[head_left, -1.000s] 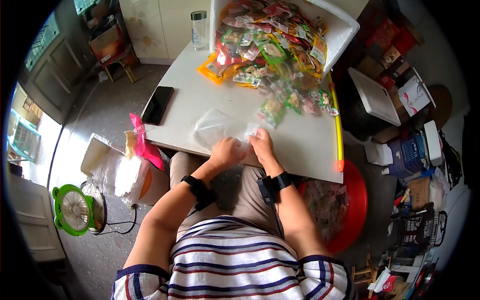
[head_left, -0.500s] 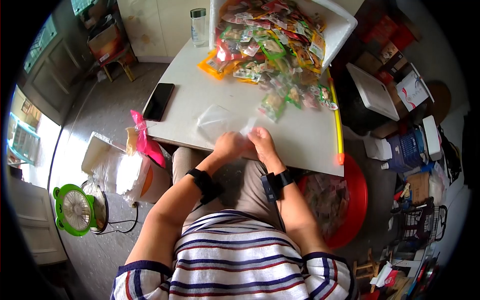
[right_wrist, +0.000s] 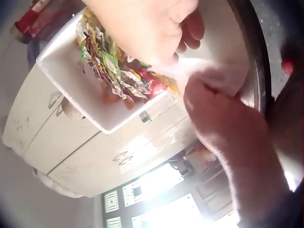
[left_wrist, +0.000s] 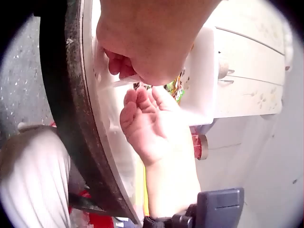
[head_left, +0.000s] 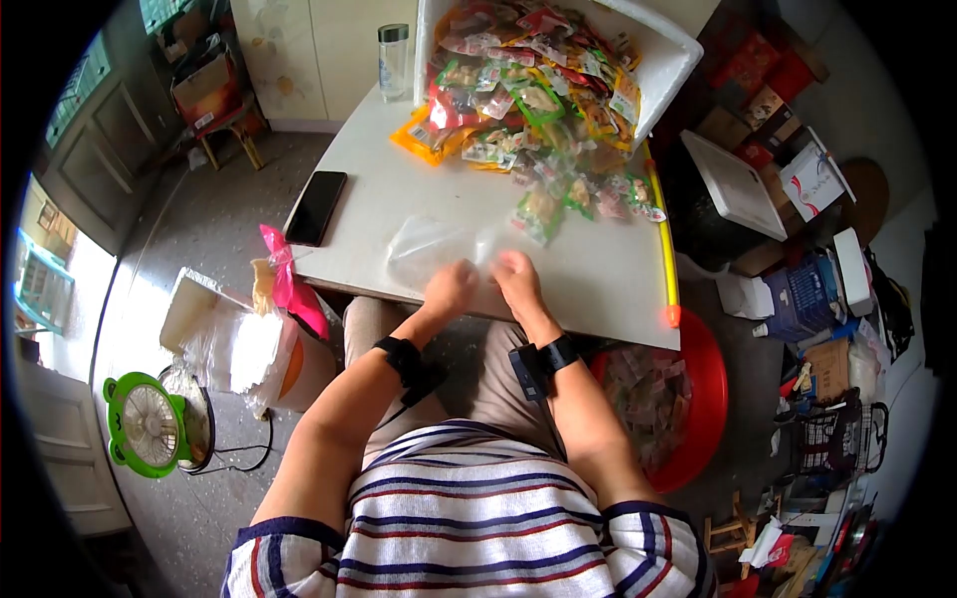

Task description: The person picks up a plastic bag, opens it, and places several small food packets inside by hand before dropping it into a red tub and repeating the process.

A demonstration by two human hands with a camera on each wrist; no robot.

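A clear plastic bag (head_left: 429,249) lies flat over the near edge of the white table (head_left: 379,149). My left hand (head_left: 451,287) grips its near side with curled fingers; in the right wrist view that hand (right_wrist: 223,109) has its thumb on the thin film. Just right of it, my right hand (head_left: 516,284) is close by, blurred in the head view. The left wrist view shows the right hand (left_wrist: 147,123) palm up, fingers loosely bent, fingertips right by the bag's edge.
A white foam box (head_left: 663,75) on its side spills many small snack packets (head_left: 538,100) onto the table. A phone (head_left: 316,207) and a glass bottle (head_left: 393,65) stand left. A yellow stick (head_left: 664,229) lines the right edge; a red basin (head_left: 703,399) with packets sits below.
My right hand has drawn slightly apart from the left, its fingers loosening near the bag. The left hand stays on the bag, which has spread a little on the table.
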